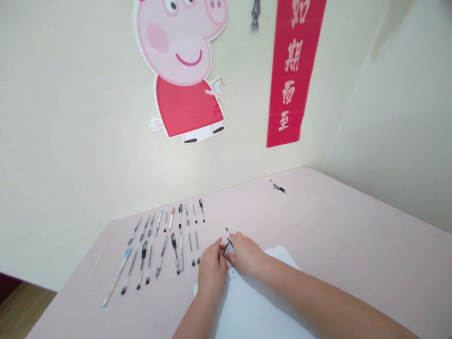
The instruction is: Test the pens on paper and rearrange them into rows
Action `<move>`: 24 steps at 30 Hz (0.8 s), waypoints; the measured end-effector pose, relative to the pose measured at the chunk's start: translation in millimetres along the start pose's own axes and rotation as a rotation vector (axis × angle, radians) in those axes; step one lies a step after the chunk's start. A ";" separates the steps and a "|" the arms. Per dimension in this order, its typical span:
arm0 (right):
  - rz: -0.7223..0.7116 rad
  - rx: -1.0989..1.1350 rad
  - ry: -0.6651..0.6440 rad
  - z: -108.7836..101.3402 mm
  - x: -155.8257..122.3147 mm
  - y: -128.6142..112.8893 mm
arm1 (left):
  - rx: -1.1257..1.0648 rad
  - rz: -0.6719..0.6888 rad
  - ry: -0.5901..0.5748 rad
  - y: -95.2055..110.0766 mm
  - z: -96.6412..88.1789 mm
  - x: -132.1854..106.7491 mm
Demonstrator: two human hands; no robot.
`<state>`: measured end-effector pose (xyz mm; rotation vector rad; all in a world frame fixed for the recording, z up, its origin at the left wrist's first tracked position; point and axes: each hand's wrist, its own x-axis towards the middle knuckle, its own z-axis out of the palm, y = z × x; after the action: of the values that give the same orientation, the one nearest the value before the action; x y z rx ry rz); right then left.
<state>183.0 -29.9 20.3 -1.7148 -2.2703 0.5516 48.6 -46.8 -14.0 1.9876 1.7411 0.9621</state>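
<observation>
My left hand and my right hand meet above the top edge of a white sheet of paper. The fingers of both are closed around a small black pen, and part of it is hidden by them. A thin stem with a dark tip sticks out beyond my right fingers; whether it belongs to the same pen I cannot tell. Small grey marks show on the paper just below the hands.
Left of my hands, several pens and refills lie in two rows, among them a black-capped pen, a blue-capped pen and a pink pen. Loose pen parts lie near the pink table's back edge, by the wall.
</observation>
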 end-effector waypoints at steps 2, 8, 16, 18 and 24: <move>-0.010 0.004 0.002 0.4 -1.6 -5.4 | -0.030 0.003 -0.003 -1.1 0.4 -0.1; -0.071 -0.072 -0.004 4.4 -1.3 -17.0 | -0.051 0.017 0.061 -1.8 -1.9 0.5; -0.112 -0.227 0.018 10.4 3.9 -8.5 | -0.042 0.037 0.112 4.3 -4.1 1.3; -0.112 -0.231 0.027 10.1 3.9 -7.4 | -0.048 0.041 0.129 4.3 -4.0 1.8; -0.140 -0.178 0.048 6.5 0.8 -9.6 | -0.089 0.011 0.153 -4.4 1.8 2.7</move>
<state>171.8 -32.4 18.6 -1.6092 -2.4449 0.2848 46.6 -43.0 -17.4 1.9143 1.7341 1.2022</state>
